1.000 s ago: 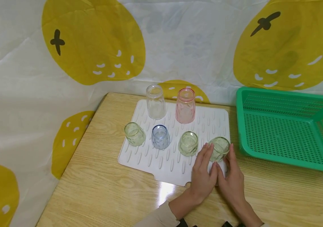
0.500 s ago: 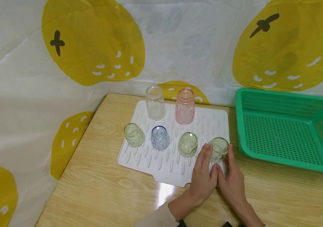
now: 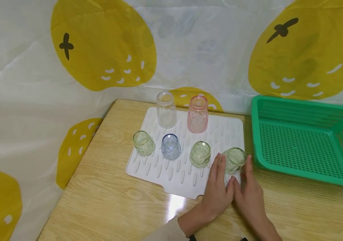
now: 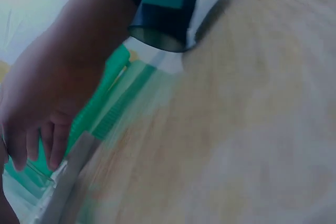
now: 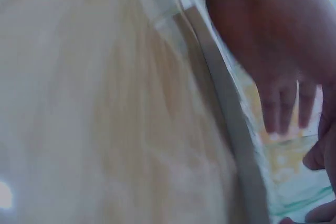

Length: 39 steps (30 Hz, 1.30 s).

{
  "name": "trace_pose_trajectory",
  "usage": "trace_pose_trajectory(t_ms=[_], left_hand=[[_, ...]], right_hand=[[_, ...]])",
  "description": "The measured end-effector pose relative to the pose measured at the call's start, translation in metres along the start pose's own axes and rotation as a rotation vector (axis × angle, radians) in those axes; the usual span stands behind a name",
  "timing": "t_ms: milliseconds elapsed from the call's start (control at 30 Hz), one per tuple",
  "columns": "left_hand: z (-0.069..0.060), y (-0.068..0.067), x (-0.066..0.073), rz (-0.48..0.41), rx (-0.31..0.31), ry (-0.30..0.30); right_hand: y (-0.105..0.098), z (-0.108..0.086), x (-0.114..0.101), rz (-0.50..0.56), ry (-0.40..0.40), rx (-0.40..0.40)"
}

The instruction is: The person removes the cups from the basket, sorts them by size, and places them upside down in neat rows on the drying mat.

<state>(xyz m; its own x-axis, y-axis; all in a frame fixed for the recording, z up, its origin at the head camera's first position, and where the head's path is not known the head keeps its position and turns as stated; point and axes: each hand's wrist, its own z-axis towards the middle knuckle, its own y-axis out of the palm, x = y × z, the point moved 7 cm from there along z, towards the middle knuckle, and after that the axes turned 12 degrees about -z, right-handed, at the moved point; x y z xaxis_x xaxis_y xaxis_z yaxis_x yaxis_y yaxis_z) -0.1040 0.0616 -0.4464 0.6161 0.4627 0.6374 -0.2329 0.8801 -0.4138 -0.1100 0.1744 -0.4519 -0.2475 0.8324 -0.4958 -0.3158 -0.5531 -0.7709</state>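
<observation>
A green glass (image 3: 234, 162) stands at the right front corner of the white ridged mat (image 3: 174, 184), its top leaning slightly rightward. Straight fingers of my left hand (image 3: 216, 192) lie along its left side. On the other side, my right hand (image 3: 251, 197) has its straight fingers beside the glass; I cannot tell whether they touch it. Both thumbs meet in front. The left wrist view catches my right hand (image 4: 47, 103) with fingers extended downward; in the right wrist view, my left hand (image 5: 286, 85) hangs with straight fingers.
Two more green glasses (image 3: 200, 154) (image 3: 144, 144) and a blue glass (image 3: 171, 147) share the mat's front row. Behind them stand a tall clear glass (image 3: 166, 112) and a tall pink glass (image 3: 197, 115). A green plastic basket (image 3: 258, 147) sits to the right. A patterned cloth hangs behind.
The held-between green glass has shifted and leaned a little to the right. My right hand has moved slightly right with it. The other glasses keep their places; the head view shifted slightly.
</observation>
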Motion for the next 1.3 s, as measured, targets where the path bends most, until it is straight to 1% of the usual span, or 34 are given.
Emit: trace_pose_trajectory(t_ms=[100,167,267,367,400,500,600,633,700,733,833,933,1033,1167,1300], left_hand=[[-0.004,-0.007,0.005,-0.033,-0.049,-0.074],[-0.006,-0.016,0.010,-0.069,-0.066,-0.097],[-0.006,-0.029,0.020,-0.060,-0.068,-0.044],[-0.005,-0.039,0.022,-0.089,-0.077,-0.026],[-0.005,-0.040,0.021,-0.111,-0.086,-0.037],[-0.007,-0.038,0.014,-0.217,-0.127,-0.100],[-0.006,-0.028,0.009,-0.261,-0.168,-0.135],[-0.004,-0.024,0.008,-0.246,-0.179,-0.130],[-0.001,-0.017,0.005,-0.223,-0.192,-0.129],[0.001,-0.015,0.003,-0.198,-0.189,-0.125],[0.003,-0.010,-0.001,-0.169,-0.166,-0.135],[0.002,-0.010,-0.002,-0.176,-0.129,-0.146],[0.002,-0.011,-0.001,-0.196,-0.103,-0.142],[0.004,-0.013,0.002,-0.148,-0.071,-0.090],[0.004,-0.014,0.001,-0.112,-0.064,-0.060]], right_hand=[[-0.014,0.000,-0.005,-0.016,-0.043,0.010],[-0.026,-0.001,-0.008,-0.032,-0.089,0.029],[-0.039,-0.003,-0.011,-0.019,-0.152,0.053],[-0.042,-0.003,-0.012,0.018,-0.204,0.061],[-0.041,-0.002,-0.012,0.033,-0.208,0.057],[-0.036,0.000,-0.010,0.051,-0.182,0.036],[-0.030,0.003,-0.007,0.075,-0.129,0.002],[-0.027,0.004,-0.007,0.088,-0.117,-0.006],[-0.024,0.005,-0.007,0.126,-0.123,-0.015],[-0.022,0.006,-0.009,0.142,-0.139,-0.016],[-0.018,0.005,-0.013,0.163,-0.197,-0.001],[-0.016,0.003,-0.017,0.149,-0.244,0.023],[-0.016,0.002,-0.017,0.132,-0.245,0.043],[-0.015,0.001,-0.017,0.143,-0.228,0.044],[-0.014,0.000,-0.016,0.121,-0.218,0.034]])
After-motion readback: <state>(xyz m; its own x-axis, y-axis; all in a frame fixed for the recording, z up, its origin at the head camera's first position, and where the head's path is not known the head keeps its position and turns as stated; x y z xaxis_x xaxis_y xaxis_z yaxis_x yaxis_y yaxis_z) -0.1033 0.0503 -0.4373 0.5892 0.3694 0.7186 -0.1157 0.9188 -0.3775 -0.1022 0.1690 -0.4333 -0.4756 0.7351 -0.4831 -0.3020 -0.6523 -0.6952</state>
